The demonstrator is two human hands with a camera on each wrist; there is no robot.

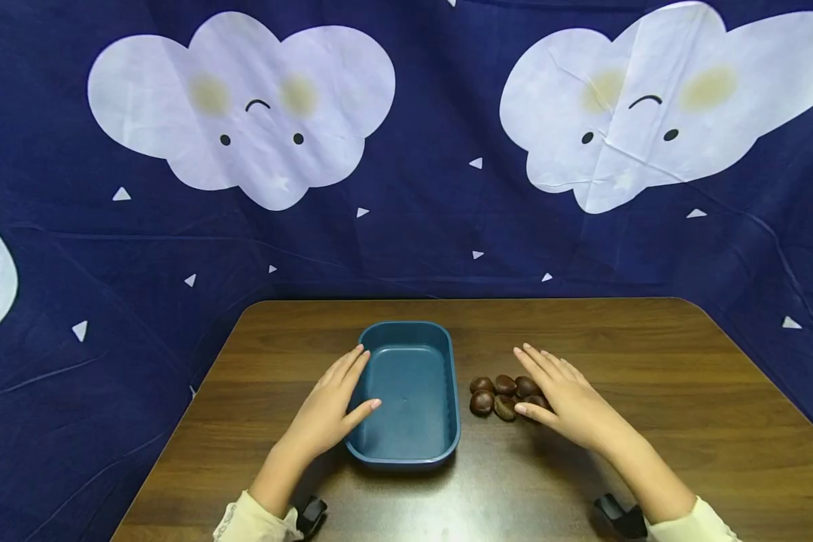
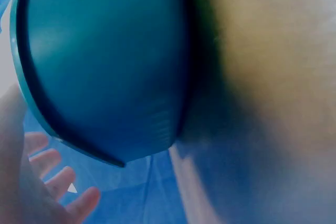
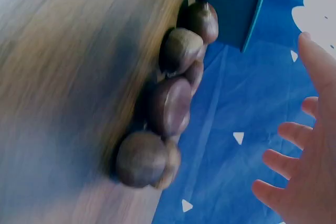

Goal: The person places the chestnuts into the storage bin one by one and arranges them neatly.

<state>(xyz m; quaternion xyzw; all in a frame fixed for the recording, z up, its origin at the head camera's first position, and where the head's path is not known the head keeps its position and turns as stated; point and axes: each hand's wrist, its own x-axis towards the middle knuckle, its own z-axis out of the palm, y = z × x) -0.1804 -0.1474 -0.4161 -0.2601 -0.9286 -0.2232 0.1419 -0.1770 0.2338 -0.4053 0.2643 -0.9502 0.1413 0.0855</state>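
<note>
A blue rectangular plastic container (image 1: 405,461) with rounded corners stands on the table, its inside bare in the head view. My left hand (image 1: 328,406) is at its left side, fingers extended and thumb over the rim; the left wrist view shows the fingers spread beside the container wall (image 2: 105,66). To the right of the container lie several brown chestnuts (image 1: 482,403), grouped in two short rows. Over the right end of that group hovers my right hand (image 1: 572,406), fingers straight, hiding part of the chestnuts. In the right wrist view the chestnuts (image 3: 170,106) sit apart from the fingers.
The brown wooden table (image 1: 684,391) has rounded far corners. Behind it hangs a dark blue cloth (image 1: 433,233) printed with white clouds and small triangles. Each wrist carries a black strap device (image 1: 312,516) near a pale yellow sleeve (image 1: 254,522).
</note>
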